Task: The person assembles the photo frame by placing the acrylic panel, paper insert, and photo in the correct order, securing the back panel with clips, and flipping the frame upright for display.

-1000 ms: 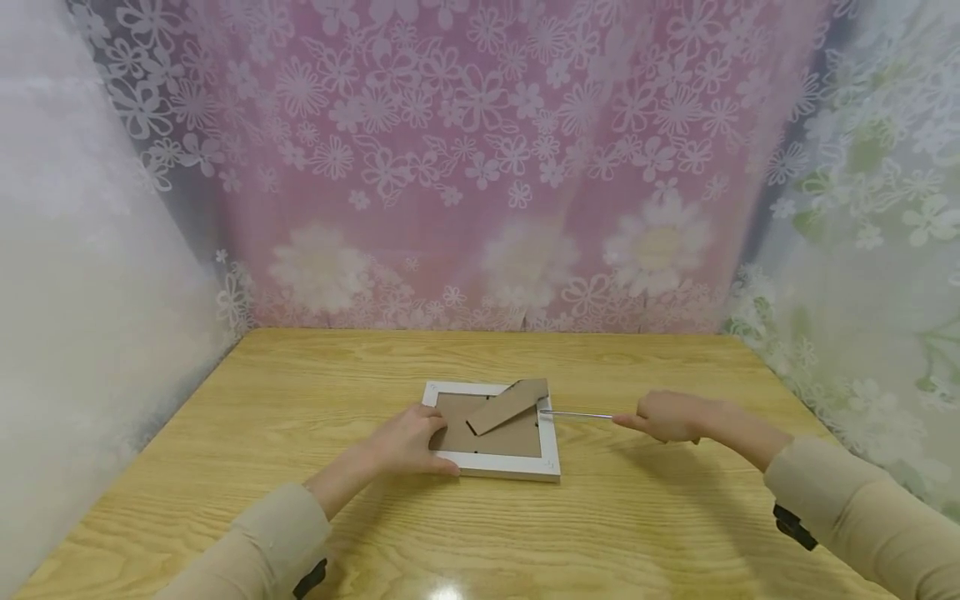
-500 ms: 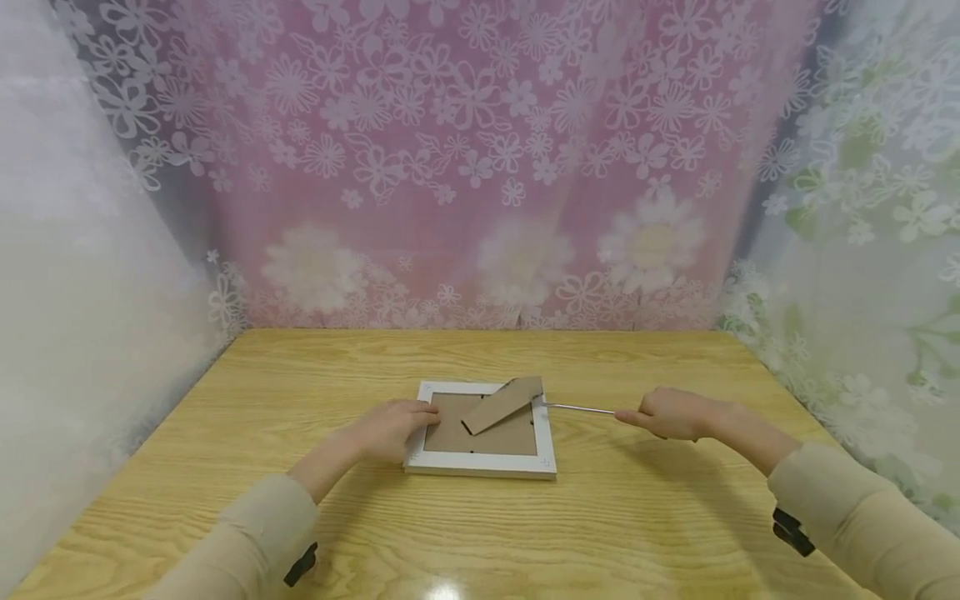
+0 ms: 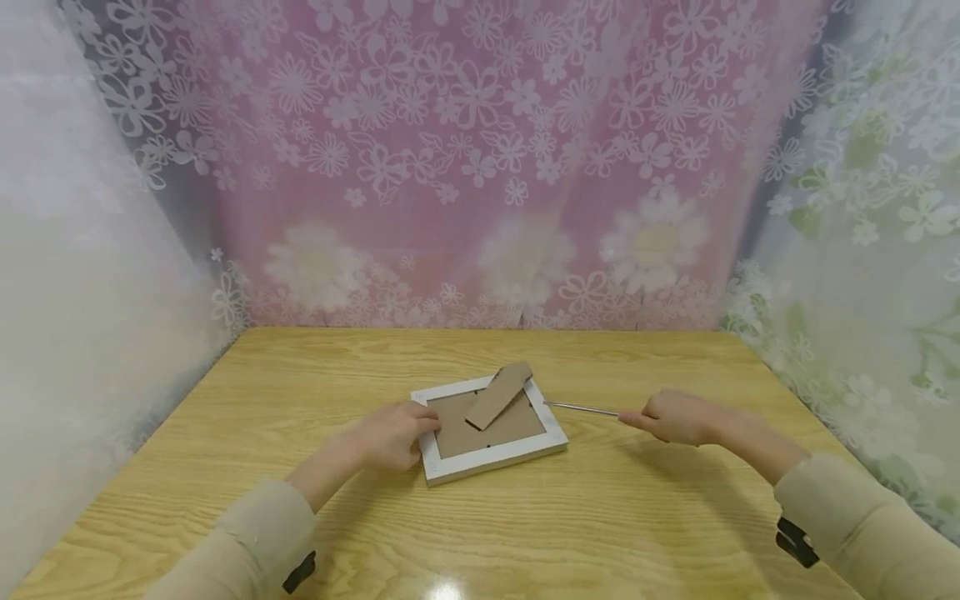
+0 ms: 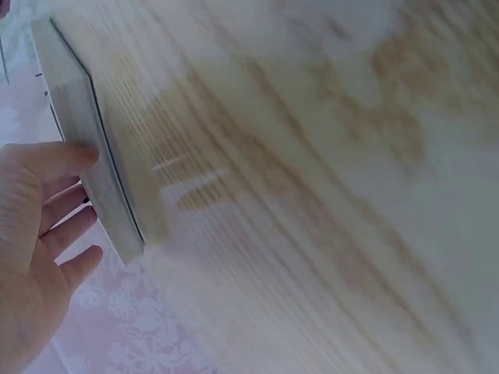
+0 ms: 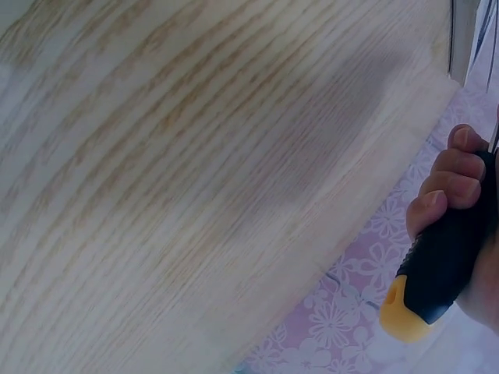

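A white picture frame lies back side up on the table, turned at an angle, its brown backing board facing me. From that board a cardboard stand leg sticks up at a slant. My left hand grips the frame's left edge; the left wrist view shows the thumb against the edge. My right hand holds a screwdriver with a black and yellow handle, fingers curled round it. The thin metal shaft points left, its tip at the frame's right edge; contact is hard to tell.
The wood-grain table carries the frame. Behind it hangs a pink flowered curtain, with pale sheets at the left and right sides.
The picture frame has turned counterclockwise, its right end swinging away from me. My left hand has shifted from its front left corner to the left edge. The right hand has hardly moved.
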### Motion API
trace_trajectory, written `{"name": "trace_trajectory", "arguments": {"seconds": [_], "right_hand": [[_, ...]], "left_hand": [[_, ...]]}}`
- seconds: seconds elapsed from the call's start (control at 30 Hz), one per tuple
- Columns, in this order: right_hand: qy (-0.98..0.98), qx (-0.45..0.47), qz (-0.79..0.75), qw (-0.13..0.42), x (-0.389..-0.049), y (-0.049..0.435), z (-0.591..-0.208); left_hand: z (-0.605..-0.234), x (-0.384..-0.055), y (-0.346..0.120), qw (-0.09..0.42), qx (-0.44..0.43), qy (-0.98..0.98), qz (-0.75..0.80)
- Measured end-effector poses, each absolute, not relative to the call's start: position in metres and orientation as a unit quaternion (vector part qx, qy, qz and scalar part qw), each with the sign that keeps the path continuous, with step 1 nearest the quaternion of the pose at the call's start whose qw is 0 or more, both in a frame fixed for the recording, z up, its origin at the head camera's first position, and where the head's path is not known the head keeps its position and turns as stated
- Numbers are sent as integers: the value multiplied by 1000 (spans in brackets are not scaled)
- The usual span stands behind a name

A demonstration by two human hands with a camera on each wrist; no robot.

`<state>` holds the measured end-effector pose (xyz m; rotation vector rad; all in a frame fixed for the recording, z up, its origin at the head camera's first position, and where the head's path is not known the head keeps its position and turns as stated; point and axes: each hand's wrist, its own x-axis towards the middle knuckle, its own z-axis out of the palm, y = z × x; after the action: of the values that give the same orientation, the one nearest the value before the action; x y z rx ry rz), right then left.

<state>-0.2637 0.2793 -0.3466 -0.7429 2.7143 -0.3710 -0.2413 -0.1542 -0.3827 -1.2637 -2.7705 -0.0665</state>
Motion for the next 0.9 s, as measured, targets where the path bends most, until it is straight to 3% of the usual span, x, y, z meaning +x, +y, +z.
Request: {"name": "trace_trajectory", "arguments": {"seconds": [0.27, 0.9], "right_hand": [[943, -256, -142, 156, -264, 276, -349], [940, -272, -144, 146, -257, 274, -351]], "left_hand": [[-381, -235, -142, 85, -434, -896, -37], [-378, -223, -114, 24, -416, -908, -55]]}}
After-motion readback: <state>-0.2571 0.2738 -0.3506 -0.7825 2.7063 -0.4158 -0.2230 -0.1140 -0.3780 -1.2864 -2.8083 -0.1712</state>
